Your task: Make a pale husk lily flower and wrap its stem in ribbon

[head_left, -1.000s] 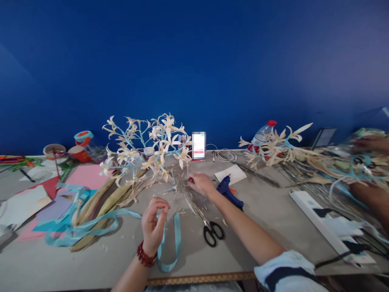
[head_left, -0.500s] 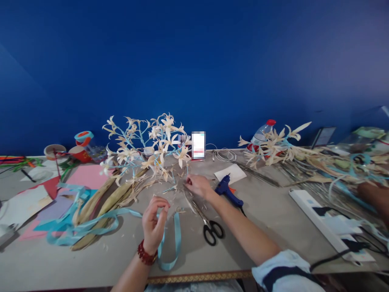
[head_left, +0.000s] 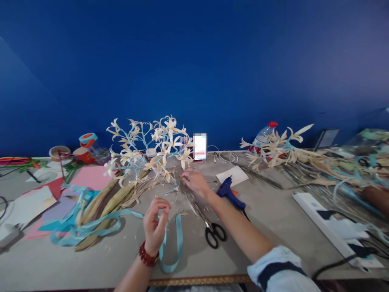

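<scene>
My left hand, with a red bead bracelet, is raised over the table with fingers curled and thumb near the fingertips; light blue ribbon runs beside and behind it. What it holds, if anything, is too small to make out. My right hand reaches to small scraps and thin stems just below the cream flowers on light blue stems. Its fingertips are close together, and what is between them cannot be made out. Black-handled scissors lie beneath my right forearm. A blue glue gun lies to the right of it.
At left are coloured paper sheets, dried husks and paper cups. A white power strip with plugs lies at right. More cream flowers, a red-capped bottle and another person's hand are also there.
My right hand has moved slightly left over the scraps below the flowers. My left hand keeps nearly the same pose. The whole view has shifted a little.
</scene>
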{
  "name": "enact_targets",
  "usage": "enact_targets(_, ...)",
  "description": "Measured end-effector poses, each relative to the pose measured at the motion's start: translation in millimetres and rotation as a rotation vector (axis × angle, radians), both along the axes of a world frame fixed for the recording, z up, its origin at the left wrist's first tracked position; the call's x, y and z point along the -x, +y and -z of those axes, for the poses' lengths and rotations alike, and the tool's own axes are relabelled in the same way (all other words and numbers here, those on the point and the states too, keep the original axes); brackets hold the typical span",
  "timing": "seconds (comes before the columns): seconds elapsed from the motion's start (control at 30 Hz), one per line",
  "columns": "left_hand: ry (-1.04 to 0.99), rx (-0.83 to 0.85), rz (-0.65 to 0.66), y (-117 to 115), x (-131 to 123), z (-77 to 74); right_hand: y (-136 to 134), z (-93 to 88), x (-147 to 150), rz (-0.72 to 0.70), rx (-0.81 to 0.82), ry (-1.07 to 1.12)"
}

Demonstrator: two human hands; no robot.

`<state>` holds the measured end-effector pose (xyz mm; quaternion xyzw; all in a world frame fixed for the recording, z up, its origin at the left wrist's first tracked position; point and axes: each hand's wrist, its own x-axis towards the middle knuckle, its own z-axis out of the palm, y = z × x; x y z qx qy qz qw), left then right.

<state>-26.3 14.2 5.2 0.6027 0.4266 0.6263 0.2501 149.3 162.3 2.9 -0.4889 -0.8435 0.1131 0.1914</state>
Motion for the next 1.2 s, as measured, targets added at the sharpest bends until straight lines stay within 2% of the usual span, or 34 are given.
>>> enact_targets(0.1,0.008,0.005,0.014,0.1,0.0,-0.2,-3.1,7.6,3.1,-0.107,0.013,0.007)
enact_targets(0.3,0.005,0.015,-0.008,-0.1,-0.4,-2.0,-2.7,16.3,8.8,-0.186,0.063,0.035)
enact_targets(0.7,-0.058,0.055,-0.087,2.6,1.7,-1.5,-3.4,-6.8,12.1,-0.305,0.136,0.164)
enact_targets(0.9,-0.049,0.035,-0.084,2.1,1.3,-1.9,-9.9,-5.5,27.9,-0.249,0.105,0.175)
enact_targets(1.07,-0.031,0.040,-0.082,1.5,0.2,-1.8,-7.5,-2.4,23.9,-0.134,0.066,0.179)
enact_targets(1.2,-0.020,0.046,-0.068,0.7,0.2,-1.1,-7.7,0.5,25.2,-0.112,0.061,0.149)
